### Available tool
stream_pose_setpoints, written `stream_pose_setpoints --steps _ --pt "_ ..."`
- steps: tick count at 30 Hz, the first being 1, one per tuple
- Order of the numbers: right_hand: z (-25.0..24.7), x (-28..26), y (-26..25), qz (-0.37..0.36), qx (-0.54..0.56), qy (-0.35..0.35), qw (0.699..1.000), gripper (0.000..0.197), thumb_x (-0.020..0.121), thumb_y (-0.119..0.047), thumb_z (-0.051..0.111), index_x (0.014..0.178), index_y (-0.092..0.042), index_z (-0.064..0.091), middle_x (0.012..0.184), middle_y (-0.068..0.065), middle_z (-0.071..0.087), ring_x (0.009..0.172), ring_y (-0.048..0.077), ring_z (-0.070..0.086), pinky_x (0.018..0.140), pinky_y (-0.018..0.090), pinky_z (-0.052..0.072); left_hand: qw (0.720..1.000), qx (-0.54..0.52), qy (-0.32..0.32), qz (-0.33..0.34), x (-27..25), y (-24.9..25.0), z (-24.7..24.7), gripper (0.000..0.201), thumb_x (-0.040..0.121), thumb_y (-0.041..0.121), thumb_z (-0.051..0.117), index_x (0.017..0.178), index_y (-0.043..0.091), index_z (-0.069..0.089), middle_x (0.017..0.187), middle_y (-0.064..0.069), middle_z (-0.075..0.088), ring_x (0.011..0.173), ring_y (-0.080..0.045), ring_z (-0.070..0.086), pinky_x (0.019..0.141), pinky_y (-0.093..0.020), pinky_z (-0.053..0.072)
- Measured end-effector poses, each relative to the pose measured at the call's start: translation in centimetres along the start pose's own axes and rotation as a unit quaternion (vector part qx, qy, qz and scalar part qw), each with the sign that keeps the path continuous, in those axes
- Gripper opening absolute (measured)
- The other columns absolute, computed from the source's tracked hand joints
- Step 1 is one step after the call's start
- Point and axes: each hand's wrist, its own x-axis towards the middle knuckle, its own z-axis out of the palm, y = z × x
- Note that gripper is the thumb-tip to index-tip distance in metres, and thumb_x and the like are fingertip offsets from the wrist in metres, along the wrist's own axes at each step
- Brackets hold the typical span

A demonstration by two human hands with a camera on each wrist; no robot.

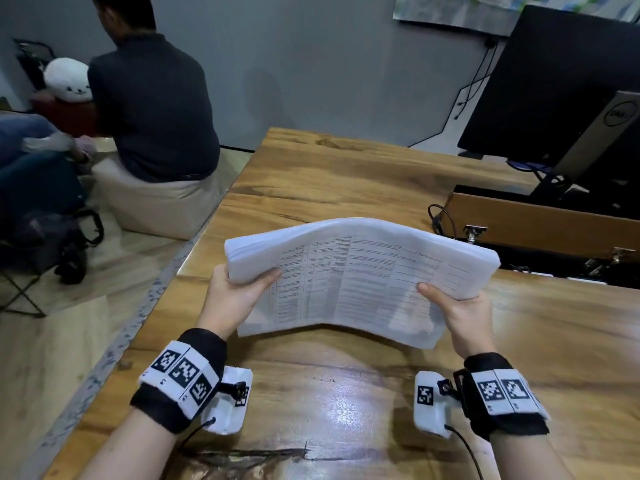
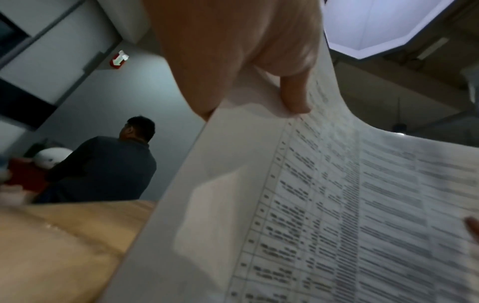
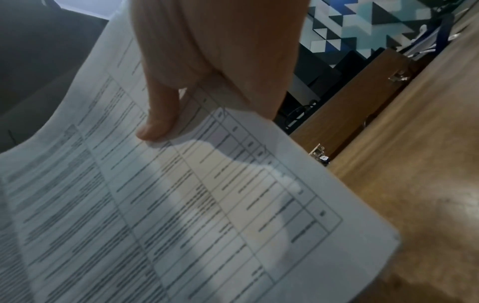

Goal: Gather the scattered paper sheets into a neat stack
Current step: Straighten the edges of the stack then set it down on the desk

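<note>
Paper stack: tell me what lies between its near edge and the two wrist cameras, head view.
Only bare wooden table shows between the paper stack, held by left hand and right hand, and the cameras.

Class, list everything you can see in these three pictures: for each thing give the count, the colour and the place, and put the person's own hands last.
paper stack: one, white with printed tables, held bowed above the table
table: one, brown wood, under the stack
monitor: one, black, far right
wooden case: one, brown with metal clasps, right
seated person: one, dark shirt, back left
plush toy: one, white, far left
left hand: one, grip on the stack's left edge
right hand: one, grip on its right edge
</note>
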Motion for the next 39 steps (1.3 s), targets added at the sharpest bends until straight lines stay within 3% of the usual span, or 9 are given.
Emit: stream_pose_setpoints --steps 6,11,16,20,24,26,29,33,39 --pt "-0.8 -0.6 1.8 0.042 -0.003 0.011 0.999 0.031 0.066 0.005 0.074 0.091 -0.013 0.069 0.088 -0.001 0.075 0.085 0.015 0.07 0.073 0.027 0.059 0.99 0.021 -0.112 -0.086 -1.1 -3.1 -1.0 0.046 0.053 0.019 0.087 0.092 0.024 0.063 0.079 0.024 0.074 0.078 0.008 0.066 0.072 -0.014 0.055" --pt "-1.2 -0.5 2.5 0.084 -0.022 -0.023 0.996 0.034 0.06 -0.004 0.079 0.091 -0.012 0.069 0.095 0.006 0.074 0.088 0.02 0.069 0.075 0.026 0.058 0.988 0.053 -0.088 -0.118 -0.8 -4.3 -0.5 0.037 0.075 -0.009 0.068 0.094 0.02 0.057 0.084 0.016 0.064 0.075 0.005 0.062 0.073 -0.014 0.048" --pt "-0.6 0.0 0.3 0.039 -0.023 -0.031 0.998 0.03 0.069 0.009 0.072 0.087 -0.015 0.067 0.081 -0.011 0.076 0.081 0.003 0.07 0.065 0.018 0.056 0.99 0.1 -0.077 -0.069 0.1 -2.7 -0.6 0.032 0.08 -0.002 0.065 0.088 0.028 0.059 0.066 0.03 0.068 0.077 0.01 0.062 0.08 -0.017 0.048" --pt "-0.3 0.7 -2.9 -0.002 -0.013 -0.056 0.998 0.033 0.058 -0.004 0.078 0.088 -0.012 0.068 0.08 -0.013 0.076 0.078 0.004 0.071 0.064 0.018 0.055 0.993 0.025 -0.069 -0.092 1.7 -0.2 -1.6 0.024 0.063 0.016 0.083 0.082 0.02 0.069 0.08 0.009 0.074 0.069 0.002 0.07 0.07 -0.021 0.057" --pt "-1.0 1.4 -4.8 0.01 0.021 -0.068 0.997 0.041 0.054 -0.01 0.076 0.093 -0.006 0.067 0.082 -0.007 0.077 0.079 0.011 0.072 0.064 0.022 0.057 0.952 -0.042 -0.167 -0.251 2.0 -0.8 -4.3 0.094 0.021 0.044 0.093 0.105 0.013 0.065 0.095 -0.005 0.076 0.084 -0.02 0.073 0.083 -0.037 0.056" --pt "-1.3 1.6 -4.4 0.032 0.014 -0.067 0.997 0.042 0.053 -0.01 0.08 0.092 -0.007 0.068 0.082 -0.006 0.077 0.078 0.011 0.072 0.063 0.023 0.057 0.938 -0.011 -0.186 -0.291 1.4 -1.5 -4.4 0.077 0.04 0.031 0.092 0.108 0.013 0.06 0.089 0.001 0.077 0.08 -0.015 0.073 0.077 -0.031 0.056" --pt "-1.4 1.4 -2.9 0.073 0.005 -0.071 0.995 0.079 0.033 -0.032 0.092 0.101 0.0 0.068 0.094 0.005 0.076 0.087 0.021 0.073 0.066 0.027 0.058 0.949 0.058 -0.176 -0.257 0.8 -1.0 -3.1 0.021 0.086 0.009 0.061 0.106 0.015 0.059 0.082 0.009 0.075 0.077 -0.007 0.072 0.069 -0.02 0.056" --pt "-0.6 0.5 -2.5 0.048 0.022 -0.044 0.998 0.054 0.053 -0.017 0.083 0.102 -0.001 0.067 0.098 0.004 0.075 0.093 0.021 0.071 0.073 0.028 0.058 0.963 0.11 -0.135 -0.207 0.8 -1.2 -2.2 0.026 0.088 0.011 0.059 0.113 0.019 0.058 0.105 0.005 0.066 0.104 -0.017 0.063 0.103 -0.039 0.043" --pt "0.5 -0.5 -4.3 -0.03 0.039 -0.012 0.999 0.033 0.072 0.015 0.065 0.097 -0.007 0.066 0.093 -0.002 0.074 0.088 0.009 0.069 0.074 0.023 0.057 0.982 0.049 -0.078 -0.162 0.6 -0.6 -1.0 0.021 0.089 0.005 0.056 0.099 0.023 0.062 0.093 0.014 0.072 0.095 -0.007 0.064 0.092 -0.027 0.046"
